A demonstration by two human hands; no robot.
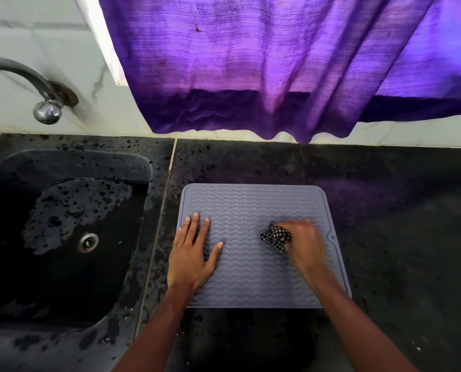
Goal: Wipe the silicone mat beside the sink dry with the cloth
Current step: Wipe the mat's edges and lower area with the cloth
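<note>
Dark speckled counter (385,210) beside the sink (63,224): the grey ribbed mat (250,205) is lying flat on it. I am pressing my left hand (191,253), fingers straight, on its left side while my right hand (304,242) is gripping the bunched checked cloth (276,236) mid-mat. I judge the mat light, floppy and apt to slide, so pinning an edge is helping.

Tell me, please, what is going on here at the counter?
A person is wiping a grey ridged mat that lies on the dark counter just right of the sink. The left hand lies flat with straight fingers on the mat's left side. The right hand grips a bunched checked cloth against the mat's right half and looks motion-blurred. A purple curtain hangs behind.
</note>
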